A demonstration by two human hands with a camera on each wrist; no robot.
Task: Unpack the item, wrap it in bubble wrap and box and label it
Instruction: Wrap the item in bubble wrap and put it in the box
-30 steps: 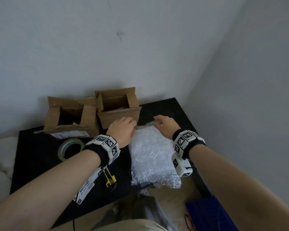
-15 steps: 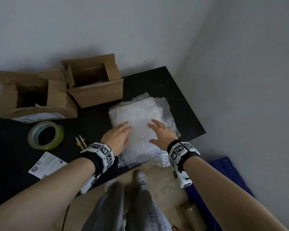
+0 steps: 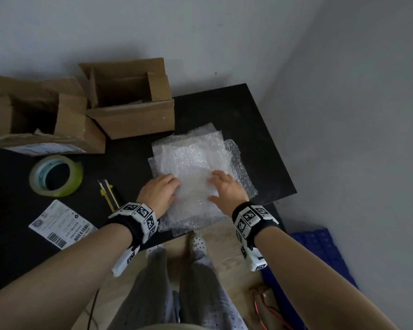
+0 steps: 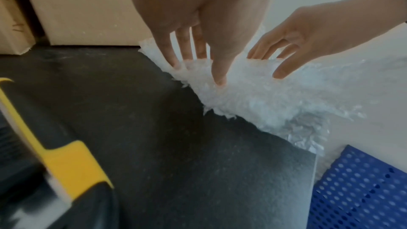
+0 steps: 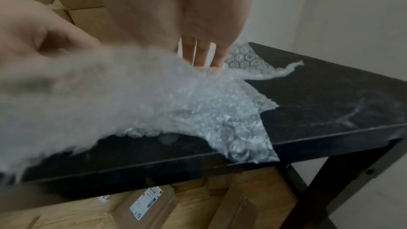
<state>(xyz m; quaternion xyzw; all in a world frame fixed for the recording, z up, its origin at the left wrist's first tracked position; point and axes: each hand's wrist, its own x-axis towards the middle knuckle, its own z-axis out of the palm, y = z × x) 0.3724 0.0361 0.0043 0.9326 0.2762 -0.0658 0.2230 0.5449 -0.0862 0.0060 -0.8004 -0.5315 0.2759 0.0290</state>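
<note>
Two open cardboard boxes (image 3: 86, 108), contents unclear, hands (image 3: 193, 189) flat on bubble wrap (image 3: 196, 158)

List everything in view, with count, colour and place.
bubble wrap: several sheets, clear, stacked on table's right near edge
cardboard boxes: two, brown, open, far left of table
tape roll: one, yellowish, before the boxes
utility knife: one, yellow and black, beside tape
shipping label: one, white, near left
table: one, black
crate: one, blue, on floor, right
left hand: flat on wrap
right hand: flat on wrap
</note>
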